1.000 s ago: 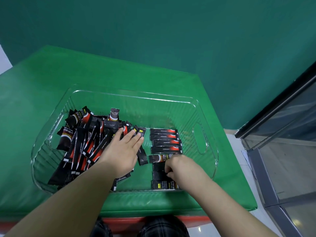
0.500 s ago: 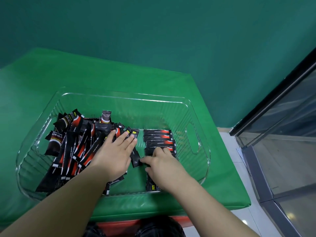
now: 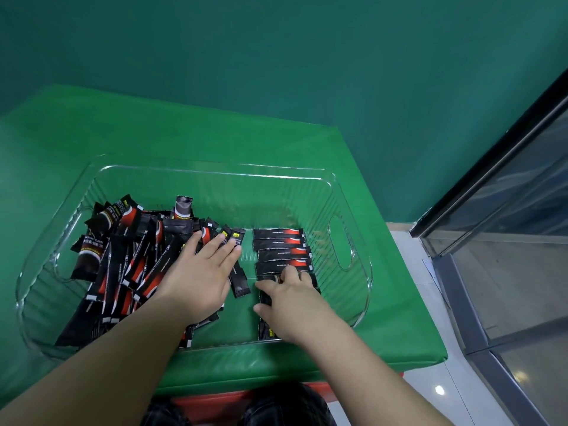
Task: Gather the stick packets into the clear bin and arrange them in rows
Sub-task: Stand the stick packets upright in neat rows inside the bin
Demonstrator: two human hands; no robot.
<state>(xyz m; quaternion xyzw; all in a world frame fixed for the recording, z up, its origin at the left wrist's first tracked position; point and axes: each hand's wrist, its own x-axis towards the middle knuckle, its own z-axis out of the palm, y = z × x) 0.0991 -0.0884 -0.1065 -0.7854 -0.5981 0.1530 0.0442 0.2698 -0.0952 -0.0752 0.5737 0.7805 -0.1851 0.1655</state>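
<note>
R hand (image 3: pixel 295 305) flat on row packets (image 3: pixel 281 244), long axes left-right; L hand (image 3: pixel 196 278) flat.

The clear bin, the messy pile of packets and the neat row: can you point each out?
clear bin (image 3: pixel 215 170): head view, far rim.
messy pile of packets (image 3: pixel 129 256): head view, middle of the heap, left side.
neat row (image 3: pixel 281 244): head view, second packet from the far end.

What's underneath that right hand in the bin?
The right hand rests on the near end of the row of packets. Black packet edges show around it, one at the bin's near wall; how many it covers cannot be seen.
</note>
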